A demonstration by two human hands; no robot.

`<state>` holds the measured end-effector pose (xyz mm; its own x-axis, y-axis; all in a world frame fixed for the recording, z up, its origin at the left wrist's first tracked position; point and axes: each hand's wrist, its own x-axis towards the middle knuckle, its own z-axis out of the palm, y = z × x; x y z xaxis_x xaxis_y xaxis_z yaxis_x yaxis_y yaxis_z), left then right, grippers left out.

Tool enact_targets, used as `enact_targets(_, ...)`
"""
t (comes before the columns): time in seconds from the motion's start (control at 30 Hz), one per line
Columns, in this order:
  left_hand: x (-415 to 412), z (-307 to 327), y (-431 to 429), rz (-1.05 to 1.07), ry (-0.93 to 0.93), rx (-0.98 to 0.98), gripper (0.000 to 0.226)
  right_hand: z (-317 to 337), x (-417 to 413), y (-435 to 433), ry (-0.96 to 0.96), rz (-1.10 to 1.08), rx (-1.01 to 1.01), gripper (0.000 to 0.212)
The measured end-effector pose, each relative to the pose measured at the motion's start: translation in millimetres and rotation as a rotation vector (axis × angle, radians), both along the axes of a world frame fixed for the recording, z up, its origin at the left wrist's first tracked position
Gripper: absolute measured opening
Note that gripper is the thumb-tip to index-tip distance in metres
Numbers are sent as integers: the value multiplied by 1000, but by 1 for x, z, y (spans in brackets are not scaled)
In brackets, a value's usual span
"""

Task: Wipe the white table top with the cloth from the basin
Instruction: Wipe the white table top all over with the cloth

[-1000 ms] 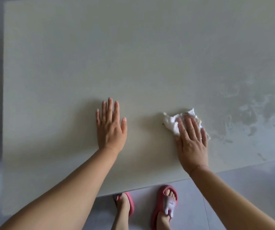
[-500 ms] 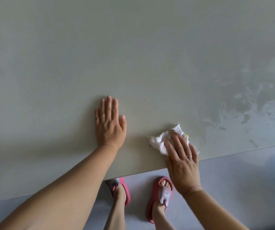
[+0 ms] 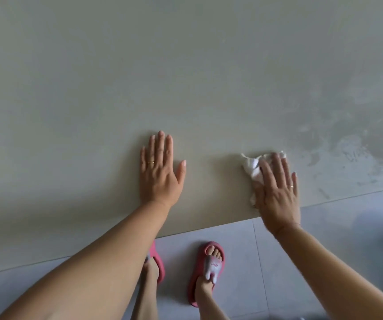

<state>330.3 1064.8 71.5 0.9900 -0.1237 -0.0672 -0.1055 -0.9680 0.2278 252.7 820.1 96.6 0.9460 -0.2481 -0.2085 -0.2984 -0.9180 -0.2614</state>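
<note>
The white table top [image 3: 186, 77] fills the upper part of the head view. A crumpled white cloth [image 3: 254, 170] lies near the table's front edge at the right. My right hand [image 3: 278, 192] presses flat on the cloth, fingers spread, covering most of it. My left hand [image 3: 160, 174] rests flat and open on the bare table, well left of the cloth, holding nothing. Wet streaks and patches [image 3: 352, 146] mark the table surface to the right of the cloth. The basin is not in view.
The table's front edge [image 3: 209, 228] runs diagonally across the lower part of the view. Below it is grey tiled floor [image 3: 324, 250]. My feet in pink slippers [image 3: 208, 271] stand just under the edge.
My right hand has slid the cloth along the front edge, first toward me, then back to the right. My left hand stays flat in place. The view has shifted left over the table.
</note>
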Motion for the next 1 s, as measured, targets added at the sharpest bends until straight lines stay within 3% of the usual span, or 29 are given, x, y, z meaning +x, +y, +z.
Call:
enact_targets(0.07,1,-3,-1,2,-27,4,66,-3,-5,28,-14,-100,-11,57)
enact_targets(0.1,1,-4,-1,1,-35,6,66,-6,-12,50,-31,-32,-18,56)
enact_targets(0.23,1,-3,0,-9,-34,12,66,-10,-39,71,-86,648,-63,61)
enact_targets(0.3,1,-2,0,-10,-27,9,65,-10,-25,29,-88,716,-83,62)
enact_targets(0.43,1,-5,0,-3,-19,18,66,-3,1,-37,-8,146,-30,55)
enact_targets(0.53,1,-6,-1,2,-21,26,66,-6,10,2,5,-237,-17,59)
enact_targets(0.6,0,-6,-1,0,-18,32,66,-9,9,50,-17,-66,-4,60)
enact_targets(0.7,1,-4,-1,-12,-12,34,66,-10,13,58,-58,580,-34,56)
enact_targets(0.77,1,-3,0,-12,-8,33,66,-12,36,17,-56,676,-89,55)
enact_targets(0.8,1,-3,-1,-5,-9,35,66,-12,49,-2,-24,568,-96,55)
enact_targets(0.87,0,-2,-1,1,2,31,66,-8,71,-25,25,131,-60,54)
enact_targets(0.93,1,-2,0,-2,2,30,66,-6,83,-4,13,-192,-31,53)
enact_targets(1.0,3,-2,0,-3,5,47,66,-8,81,44,-12,-172,-15,55)
